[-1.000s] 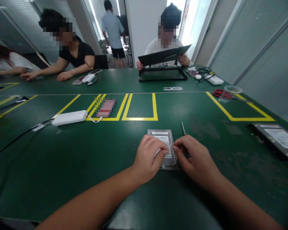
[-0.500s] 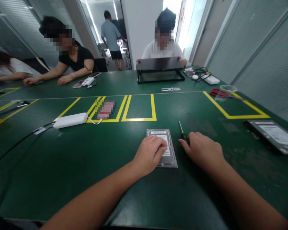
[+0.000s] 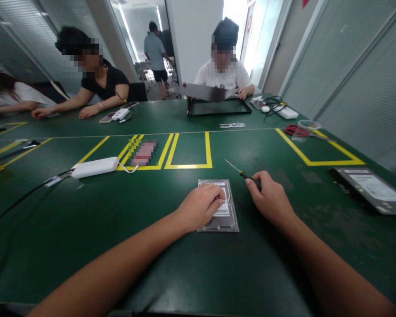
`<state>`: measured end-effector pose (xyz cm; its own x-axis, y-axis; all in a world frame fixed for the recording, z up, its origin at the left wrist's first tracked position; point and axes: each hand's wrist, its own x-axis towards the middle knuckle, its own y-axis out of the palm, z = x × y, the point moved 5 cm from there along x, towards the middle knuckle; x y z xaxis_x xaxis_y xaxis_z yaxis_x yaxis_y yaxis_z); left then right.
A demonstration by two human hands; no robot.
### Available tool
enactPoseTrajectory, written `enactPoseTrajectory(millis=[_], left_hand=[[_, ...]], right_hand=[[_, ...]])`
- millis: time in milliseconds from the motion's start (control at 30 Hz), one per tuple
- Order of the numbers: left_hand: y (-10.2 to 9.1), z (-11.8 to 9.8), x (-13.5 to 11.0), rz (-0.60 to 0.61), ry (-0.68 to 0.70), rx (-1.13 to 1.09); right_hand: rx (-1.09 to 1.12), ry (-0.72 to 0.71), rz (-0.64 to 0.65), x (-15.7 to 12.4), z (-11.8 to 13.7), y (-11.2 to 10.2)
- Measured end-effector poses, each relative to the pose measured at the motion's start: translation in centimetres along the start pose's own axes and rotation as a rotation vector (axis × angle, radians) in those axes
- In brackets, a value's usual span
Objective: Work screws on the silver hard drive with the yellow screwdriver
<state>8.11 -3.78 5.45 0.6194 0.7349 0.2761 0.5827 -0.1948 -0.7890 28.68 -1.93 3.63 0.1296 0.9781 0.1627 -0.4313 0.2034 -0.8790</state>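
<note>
- One long green table (image 3: 171,273) fills most of the view, with yellow tape (image 3: 188,167) marking out areas beyond the hands.
- Frosted glass partitions (image 3: 366,75) flank the room; a doorway at the back shows a person in a blue shirt (image 3: 155,48), back turned.
- Across the table, a person in white (image 3: 222,72) holds a grey sheet (image 3: 201,91), blurred, above a black frame (image 3: 221,113).
- The hard drive (image 3: 231,223) lies flat on the near part of the table, label up.
- Over it is the left hand (image 3: 201,204), fingers curled inward, hiding much of the label; whether the fingertips pinch anything, I cannot tell.
- Just right of the drive, the right hand (image 3: 269,193) grasps a screwdriver (image 3: 243,175) by its handle, partly hidden in the palm; the shaft points away and leftward, and whether its tip touches the table is unclear.
- A second drive (image 3: 371,187) is cut off at the right edge.
- Pixel blocks obscure a pink object (image 3: 145,154) near a white box (image 3: 94,167).
- Another person (image 3: 23,94) is cropped at the left edge.
</note>
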Motion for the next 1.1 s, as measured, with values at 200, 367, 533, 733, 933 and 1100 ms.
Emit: enactPoseTrajectory(millis=[200,367,533,733,933,1100], left_hand=[[-0.3,0.7,1.7,0.022,0.024,0.249],[0.0,0.7,3.4,0.046,0.030,0.300],[0.1,1.1,5.4,0.032,0.004,0.254],[0.3,2.3,7.2,0.030,-0.045,0.221],[0.7,2.8,8.1,0.066,-0.070,0.201],[0.8,2.9,8.4,0.085,-0.090,0.204]], right_hand=[[0.698,0.011,-0.046,1.4,-1.1,1.7],[0.927,0.074,0.053,1.9,-1.6,2.8],[1.198,0.155,0.093,2.1,-1.2,2.9],[1.581,0.337,0.060,2.7,-1.5,2.8],[1.752,0.502,0.054,3.1,-2.3,3.0],[1.787,0.537,0.061,3.0,-2.1,3.1]])
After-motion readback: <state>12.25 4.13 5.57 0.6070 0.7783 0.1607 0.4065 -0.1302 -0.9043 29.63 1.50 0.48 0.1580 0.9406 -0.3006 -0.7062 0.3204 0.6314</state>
